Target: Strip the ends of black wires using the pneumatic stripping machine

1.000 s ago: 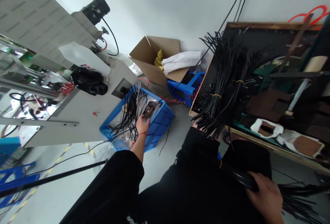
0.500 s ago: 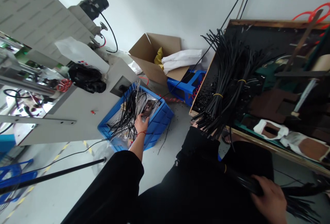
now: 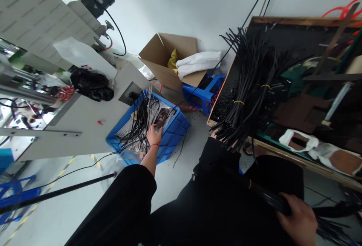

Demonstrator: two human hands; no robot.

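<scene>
My left hand [image 3: 154, 136] reaches into a blue plastic crate [image 3: 174, 134], its fingers and thumb closed at the lower end of a dark phone [image 3: 161, 117] with a lit picture on it. Beside the phone lie loose black and white cables [image 3: 143, 119]. Low on the right, my right hand [image 3: 298, 216] wraps around a bundle of black tubing [image 3: 270, 199] lying across my lap. A yellow band goes round that bundle, and its loose ends fan out past the hand.
Banded bundles of black tubing [image 3: 240, 87] lie on a wood-edged bench [image 3: 277, 146] at right, overhanging its edge. A cardboard box [image 3: 161, 70] and blue stool [image 3: 202, 95] stand by the wall. A grey machine [image 3: 93, 129] fills the left, with a black pole [image 3: 70, 188] below.
The view has shifted slightly, moving most things a little left and up. My left hand remains at the phone, and my right hand keeps its hold on the tubing.
</scene>
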